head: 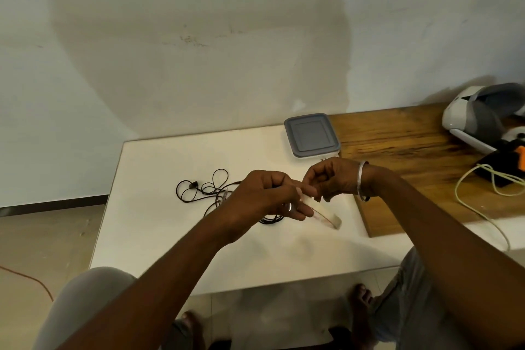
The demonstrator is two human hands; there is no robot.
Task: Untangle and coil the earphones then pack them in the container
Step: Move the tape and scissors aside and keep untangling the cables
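Black tangled earphones (204, 189) lie on the white table (159, 230), left of my hands. Another dark loop of cable (271, 220) shows just under my left hand. My left hand (267, 196) grips a small clear plastic pouch (326, 214) with a red line along it, held above the table's middle. My right hand (332, 179), with a metal bangle on its wrist, pinches the pouch's upper end right beside the left fingers. The square container (311, 135) with its grey lid on stands at the table's back edge, behind my right hand.
A wooden board (412, 150) covers the table's right side. On it sit a white and grey device (477, 116), a black and orange object (508, 159) and a pale yellow cable (483, 207). An orange wire (34, 278) runs over the floor at left.
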